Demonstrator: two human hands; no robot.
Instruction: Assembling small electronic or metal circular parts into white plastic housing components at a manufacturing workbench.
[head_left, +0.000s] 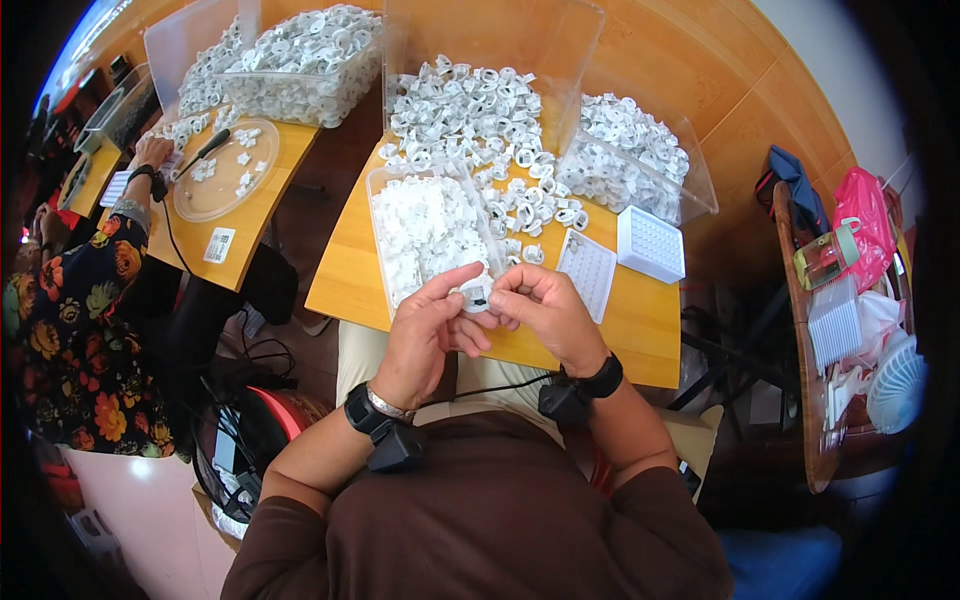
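In front of my body, a small white plastic part with a dark spot on it sits between my two hands, over the near end of a clear tray. My left hand has its thumb and fingers curled round the part's left side. The fingertips of my right hand pinch together at its right edge; they partly hide what they grip. Just beyond, the clear plastic tray is heaped with small white pieces. White ring-shaped parts lie loose on the yellow table to the tray's right.
Right of my hands are a flat white perforated tray and a white grid box. Behind stand clear bins of ring parts. At left, a co-worker's hand is near a round clear lid. A cluttered wooden stand is far right.
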